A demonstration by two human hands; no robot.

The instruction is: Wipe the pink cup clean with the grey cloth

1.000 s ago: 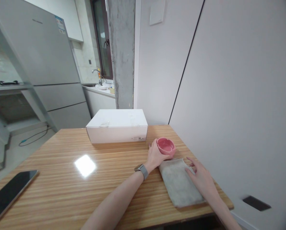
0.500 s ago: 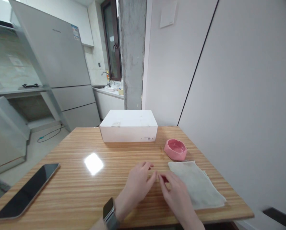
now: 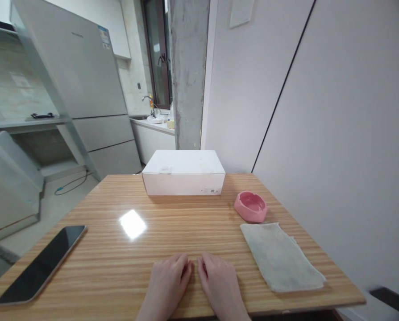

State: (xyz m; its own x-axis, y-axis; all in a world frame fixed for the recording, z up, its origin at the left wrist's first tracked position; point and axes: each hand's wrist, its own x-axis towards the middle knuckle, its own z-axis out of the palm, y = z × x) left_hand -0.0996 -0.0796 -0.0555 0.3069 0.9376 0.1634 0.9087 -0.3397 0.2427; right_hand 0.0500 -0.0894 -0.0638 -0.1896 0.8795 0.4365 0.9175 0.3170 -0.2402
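Observation:
My left hand (image 3: 170, 277) rests on the wood-grain table (image 3: 102, 263) near its front edge, fingers curled under into a loose fist. Beside it, a small gap away, my right hand (image 3: 217, 276) lies closed in the same way. Nothing shows in either hand, and the fingertips are tucked out of sight. To the right of my right hand lies a folded pale grey-green cloth (image 3: 281, 258). Just behind the cloth stands a pink faceted bowl (image 3: 251, 214), like an ashtray. A black phone (image 3: 42, 267) lies screen up at the left.
A closed white box (image 3: 183, 183) sits at the table's far side. A white wall (image 3: 347, 133) runs along the right. Beyond the table are a tall grey fridge (image 3: 72, 71), a concrete pillar (image 3: 190, 80) and a faucet (image 3: 149, 101) by a sink.
Both hands have come down and back toward me, from fingertips nearly meeting to resting apart as loose fists. The watch on my left wrist has left the view. The view has shifted slightly.

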